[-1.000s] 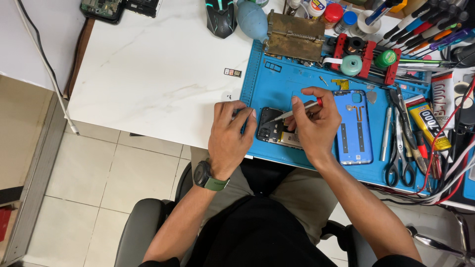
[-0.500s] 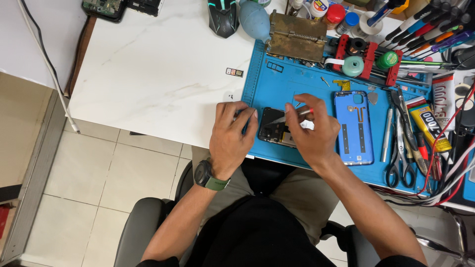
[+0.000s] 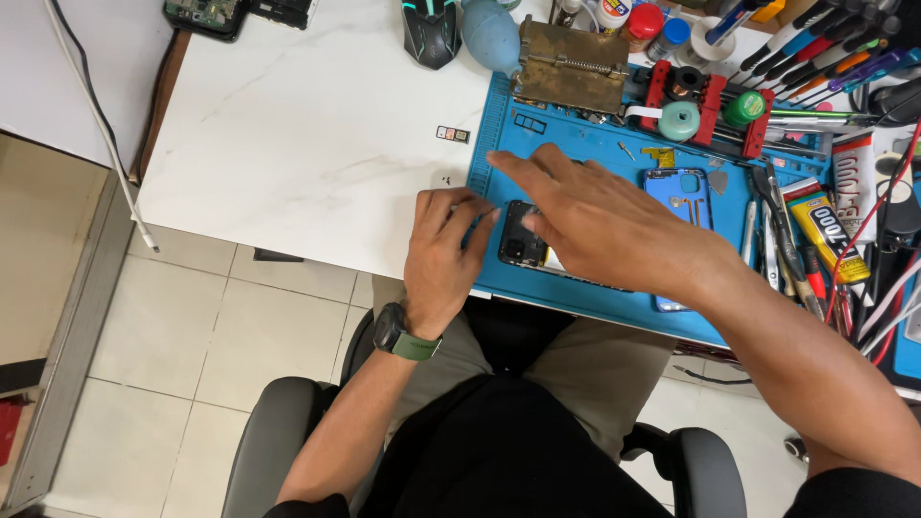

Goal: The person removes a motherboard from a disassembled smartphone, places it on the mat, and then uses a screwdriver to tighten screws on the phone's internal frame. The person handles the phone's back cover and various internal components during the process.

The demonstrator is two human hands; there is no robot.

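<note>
Mid-disassembly, by the look: left hand [image 3: 443, 257] pinned the opened phone [image 3: 523, 240] on the blue mat [image 3: 576, 288], fingers together on its 9 o'clock edge. Right hand [image 3: 595, 225], fingers spread & empty, hovered over it (reaching toward 10 o'clock). Next move likely needs a tool.

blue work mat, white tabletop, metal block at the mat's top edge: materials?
Blue work mat: looks like matte silicone or rubber, with moulded compartments and ruler marks along its edge. White tabletop: smooth and faintly grey-veined, marble-look; real stone or laminate cannot be told. Metal block: dull, brownish, tarnished plate, probably brass or stained steel.
</note>
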